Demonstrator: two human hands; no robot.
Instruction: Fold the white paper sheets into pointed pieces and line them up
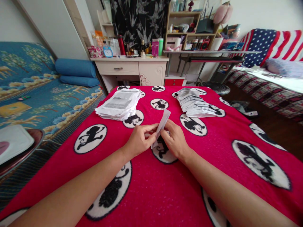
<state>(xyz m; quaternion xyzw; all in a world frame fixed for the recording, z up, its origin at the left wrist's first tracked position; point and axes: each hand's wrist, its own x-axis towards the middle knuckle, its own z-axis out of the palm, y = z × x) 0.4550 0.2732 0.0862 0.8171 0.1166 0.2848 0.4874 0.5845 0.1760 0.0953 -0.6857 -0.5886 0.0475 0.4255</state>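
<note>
Between my two hands a narrow folded sheet of paper (163, 121) is held up at a slant over the table. My left hand (142, 138) pinches it from the left, thumb and fingers closed on its edge. My right hand (174, 136) grips it from the right, with the fingertips partly hidden behind the paper. Beyond my left hand lies a stack of flat printed sheets (118, 104). Farther off on the right, a row of folded papers (195, 104) lies overlapping in a fanned pile.
A red cloth (151, 189) with black-and-white monkey ovals covers the table. Left stand a blue-covered couch (44, 94) and a round stool (35, 138) bearing a white item. Behind are a white desk (123, 67) and a shelf unit (184, 31); a bed (267, 82) is at right.
</note>
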